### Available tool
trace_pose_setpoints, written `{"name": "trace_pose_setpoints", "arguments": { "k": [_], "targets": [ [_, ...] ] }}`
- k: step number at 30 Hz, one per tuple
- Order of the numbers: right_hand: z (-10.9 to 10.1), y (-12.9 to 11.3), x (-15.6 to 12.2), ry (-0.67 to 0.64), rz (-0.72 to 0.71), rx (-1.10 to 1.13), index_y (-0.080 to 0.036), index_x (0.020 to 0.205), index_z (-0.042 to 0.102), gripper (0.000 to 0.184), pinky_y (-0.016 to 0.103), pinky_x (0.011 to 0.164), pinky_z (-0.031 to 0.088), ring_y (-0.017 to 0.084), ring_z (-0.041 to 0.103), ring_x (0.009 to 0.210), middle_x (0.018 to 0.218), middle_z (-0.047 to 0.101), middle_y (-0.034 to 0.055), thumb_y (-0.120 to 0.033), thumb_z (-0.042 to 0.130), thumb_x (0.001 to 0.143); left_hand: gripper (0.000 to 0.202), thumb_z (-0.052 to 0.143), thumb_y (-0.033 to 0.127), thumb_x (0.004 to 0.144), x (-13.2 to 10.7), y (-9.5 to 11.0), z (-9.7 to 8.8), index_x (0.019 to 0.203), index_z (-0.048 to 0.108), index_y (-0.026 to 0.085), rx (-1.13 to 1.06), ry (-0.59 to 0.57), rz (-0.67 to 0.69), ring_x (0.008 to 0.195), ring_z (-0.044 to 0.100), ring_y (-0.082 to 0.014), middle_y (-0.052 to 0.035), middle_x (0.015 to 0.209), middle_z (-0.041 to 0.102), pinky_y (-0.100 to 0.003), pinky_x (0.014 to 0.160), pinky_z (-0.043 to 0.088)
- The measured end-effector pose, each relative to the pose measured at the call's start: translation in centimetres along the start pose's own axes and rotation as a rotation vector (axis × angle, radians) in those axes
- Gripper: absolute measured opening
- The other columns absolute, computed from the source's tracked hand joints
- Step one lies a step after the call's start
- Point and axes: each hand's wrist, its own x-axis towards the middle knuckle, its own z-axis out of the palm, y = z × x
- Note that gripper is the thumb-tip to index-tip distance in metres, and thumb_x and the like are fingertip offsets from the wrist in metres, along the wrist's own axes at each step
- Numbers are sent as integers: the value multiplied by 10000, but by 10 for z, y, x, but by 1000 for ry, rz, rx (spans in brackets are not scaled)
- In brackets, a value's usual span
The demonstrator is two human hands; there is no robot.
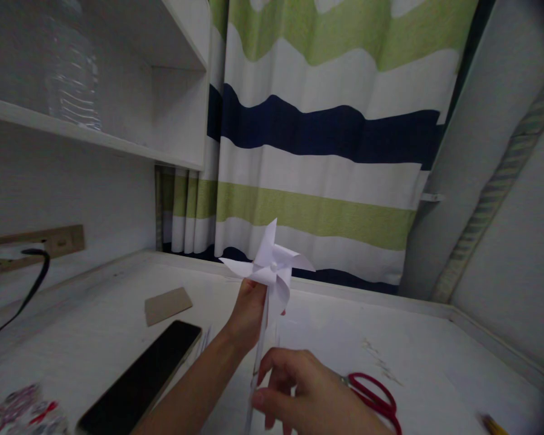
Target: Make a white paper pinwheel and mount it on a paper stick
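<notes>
A white paper pinwheel [272,269] with curled blades stands upright in front of me on a thin white stick [262,338]. My left hand [248,311] grips it just under and behind the blades, which hide most of its fingers. Lower down, my right hand [299,386] is beside the stick, thumb and fingers curved but apart. Its thumb tip overlaps the stick's lower part; whether it presses on it I cannot tell. Red-handled scissors [374,393] lie right of my right hand, their blades mostly hidden behind it.
A black phone [142,377] and a brown card [168,305] lie on the white desk [104,308] to the left. A patterned bundle [25,411] sits at the lower left corner. A yellow-tipped object [493,424] is at lower right. A shelf [95,142] overhangs the left; a striped curtain [317,175] hangs behind.
</notes>
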Motion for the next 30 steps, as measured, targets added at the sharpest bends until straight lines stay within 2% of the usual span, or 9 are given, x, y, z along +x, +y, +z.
{"name": "trace_pose_setpoints", "arguments": {
  "k": [5, 9, 12, 15, 18, 21, 24, 27, 30],
  "targets": [
    [14, 4, 7, 77, -43, 25, -142, 740, 586, 124, 151, 384, 378, 73, 491, 431, 586, 602, 12, -239, 509, 728, 375, 670, 423, 586, -3, -1, 3, 440, 454, 153, 34, 20, 5, 283, 342, -33, 74, 331, 412, -142, 294, 277],
    [19, 6, 9, 185, -100, -70, -151, 701, 603, 138, 183, 450, 400, 100, 528, 491, 609, 618, 21, -239, 507, 748, 407, 672, 395, 602, -7, 4, 7, 389, 429, 147, 73, 19, -8, 265, 337, -34, 63, 297, 401, -135, 269, 203],
    [12, 3, 6, 188, -116, -171, -167, 746, 636, 150, 211, 491, 403, 120, 545, 526, 633, 625, 20, -295, 560, 727, 421, 673, 396, 603, -9, 8, 8, 372, 434, 137, 85, 15, -12, 264, 309, -21, 67, 299, 392, -128, 273, 199],
    [-9, 1, 1, 195, -132, -238, -202, 860, 631, 236, 247, 550, 417, 154, 564, 610, 696, 638, 22, -365, 606, 690, 459, 668, 419, 599, -10, 9, 8, 343, 414, 135, 87, -1, -22, 255, 289, -20, 68, 283, 363, -132, 270, 189],
    [-35, 2, -2, 477, -147, -209, -183, 930, 572, 232, 264, 531, 430, 148, 548, 581, 697, 611, 30, -344, 471, 798, 414, 677, 427, 584, -10, 7, 6, 382, 460, 138, 73, -31, -32, 266, 324, -37, 65, 296, 378, -151, 286, 234],
    [-53, 3, -3, 758, -276, -99, -222, 1168, 407, 375, 269, 545, 466, 177, 559, 770, 986, 572, 77, -339, 452, 814, 309, 700, 405, 566, -9, 1, 2, 505, 548, 144, 38, -99, -54, 302, 377, -57, 68, 322, 399, -168, 324, 284],
    [-56, 3, -4, 861, -383, -38, -266, 1160, 439, 383, 280, 584, 492, 198, 534, 889, 1064, 552, 65, -331, 501, 788, 323, 694, 415, 576, -9, -4, -2, 502, 545, 138, 30, -150, -92, 288, 347, -48, 77, 303, 362, -166, 319, 267],
    [-49, 1, -5, 924, -378, -9, -250, 967, 589, 227, 280, 578, 494, 190, 561, 803, 935, 619, 44, -328, 545, 759, 375, 703, 410, 563, -10, -6, -3, 426, 490, 133, 30, -161, -101, 273, 296, -28, 76, 291, 349, -156, 297, 221],
    [-41, 0, -5, 929, -341, 21, -229, 811, 632, 137, 254, 516, 476, 165, 570, 681, 789, 648, 25, -326, 553, 756, 377, 716, 393, 548, -11, -5, -1, 412, 478, 134, 16, -167, -108, 284, 321, -30, 64, 321, 398, -151, 292, 217]
  ]
}}
